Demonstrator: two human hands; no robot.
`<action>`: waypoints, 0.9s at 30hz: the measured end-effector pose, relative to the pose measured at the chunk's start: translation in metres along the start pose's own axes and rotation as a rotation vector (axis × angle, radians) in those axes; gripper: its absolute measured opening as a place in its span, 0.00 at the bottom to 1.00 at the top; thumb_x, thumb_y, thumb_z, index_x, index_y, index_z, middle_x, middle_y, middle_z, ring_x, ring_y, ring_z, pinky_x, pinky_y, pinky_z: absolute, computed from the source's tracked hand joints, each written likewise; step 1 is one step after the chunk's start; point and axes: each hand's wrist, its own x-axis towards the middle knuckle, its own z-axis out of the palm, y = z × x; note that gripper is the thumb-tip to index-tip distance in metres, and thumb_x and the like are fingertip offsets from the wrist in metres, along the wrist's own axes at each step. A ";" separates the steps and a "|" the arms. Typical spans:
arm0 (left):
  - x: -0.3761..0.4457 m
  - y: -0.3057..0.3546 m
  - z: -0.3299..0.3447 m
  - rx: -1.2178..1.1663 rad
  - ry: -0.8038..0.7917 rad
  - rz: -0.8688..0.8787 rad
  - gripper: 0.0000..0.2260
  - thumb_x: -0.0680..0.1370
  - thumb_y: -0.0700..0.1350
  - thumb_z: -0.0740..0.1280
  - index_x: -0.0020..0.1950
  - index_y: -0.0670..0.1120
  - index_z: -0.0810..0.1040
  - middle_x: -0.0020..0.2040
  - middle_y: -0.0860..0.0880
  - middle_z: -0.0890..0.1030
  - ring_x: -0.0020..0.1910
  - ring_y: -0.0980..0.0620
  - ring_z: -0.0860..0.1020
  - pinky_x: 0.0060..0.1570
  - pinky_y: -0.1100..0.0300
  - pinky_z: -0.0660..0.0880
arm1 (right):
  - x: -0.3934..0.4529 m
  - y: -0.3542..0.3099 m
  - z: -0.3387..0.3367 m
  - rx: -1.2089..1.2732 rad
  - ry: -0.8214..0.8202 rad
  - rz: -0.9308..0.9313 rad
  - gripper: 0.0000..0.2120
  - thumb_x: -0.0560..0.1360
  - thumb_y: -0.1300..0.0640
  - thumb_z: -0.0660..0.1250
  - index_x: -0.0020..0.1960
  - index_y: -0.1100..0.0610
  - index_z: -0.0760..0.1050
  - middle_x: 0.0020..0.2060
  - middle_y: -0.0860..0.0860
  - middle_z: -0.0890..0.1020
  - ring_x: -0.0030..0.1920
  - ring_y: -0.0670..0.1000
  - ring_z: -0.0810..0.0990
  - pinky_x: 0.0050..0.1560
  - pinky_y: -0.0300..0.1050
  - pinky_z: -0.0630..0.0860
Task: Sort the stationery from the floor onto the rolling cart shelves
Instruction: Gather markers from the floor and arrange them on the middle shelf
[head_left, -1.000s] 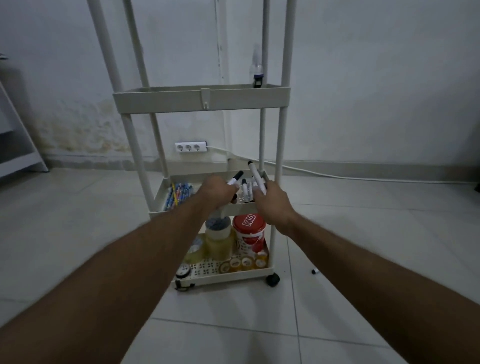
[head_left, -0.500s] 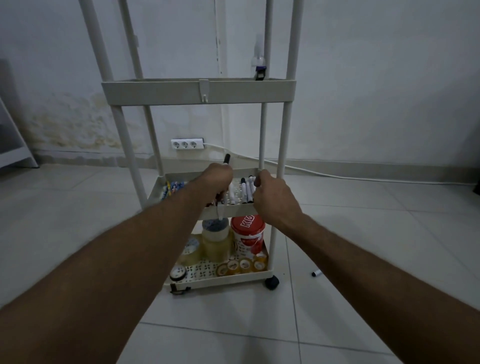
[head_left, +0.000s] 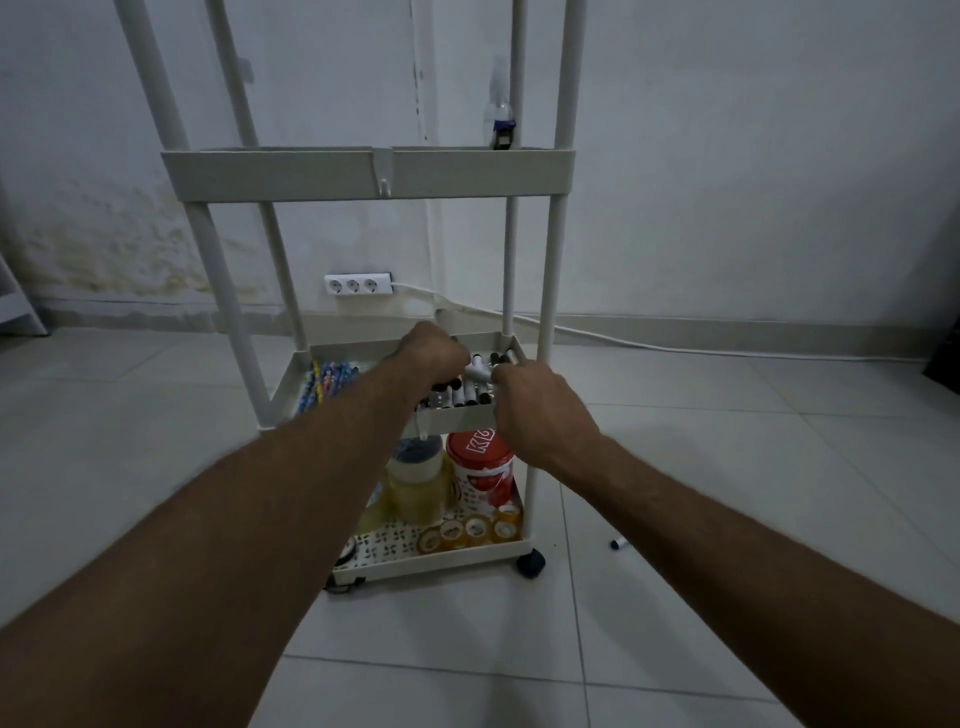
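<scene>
Laying markers (head_left: 470, 392) flat on the cart's (head_left: 363, 179) middle shelf, left hand (head_left: 434, 351) and right hand (head_left: 532, 397) each curled; grips unclear. One marker (head_left: 620, 544) remained on the floor; parallel rows would pack best.

One rolling cart (head_left: 369, 174) with three shelves. Two hands: left hand (head_left: 434, 356), right hand (head_left: 535, 410). One red tub (head_left: 480, 470). Four small tape rolls (head_left: 470, 531) in a row. One wall socket strip (head_left: 358, 285) with three outlets. One loose marker (head_left: 620, 543) on floor. Markers on middle shelf (head_left: 470, 394) too crowded to count.
</scene>
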 end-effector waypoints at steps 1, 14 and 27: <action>0.000 0.002 0.001 0.009 -0.026 0.004 0.07 0.77 0.40 0.69 0.48 0.37 0.83 0.44 0.38 0.85 0.38 0.43 0.83 0.42 0.53 0.81 | -0.005 0.003 0.001 0.022 0.027 -0.027 0.10 0.79 0.60 0.65 0.59 0.55 0.78 0.49 0.55 0.81 0.42 0.52 0.80 0.46 0.50 0.82; -0.017 -0.011 0.004 0.185 -0.055 0.286 0.13 0.78 0.43 0.68 0.62 0.46 0.81 0.55 0.45 0.83 0.48 0.49 0.80 0.44 0.54 0.77 | -0.077 0.112 0.002 0.076 0.021 -0.029 0.07 0.78 0.63 0.64 0.52 0.57 0.79 0.47 0.52 0.81 0.43 0.52 0.79 0.44 0.50 0.78; 0.003 -0.035 0.041 0.306 -0.005 0.376 0.19 0.78 0.64 0.57 0.66 0.60 0.74 0.64 0.47 0.79 0.60 0.44 0.76 0.58 0.44 0.76 | -0.114 0.207 0.162 0.024 -0.521 0.458 0.18 0.80 0.61 0.59 0.70 0.58 0.72 0.65 0.61 0.76 0.64 0.60 0.76 0.63 0.51 0.74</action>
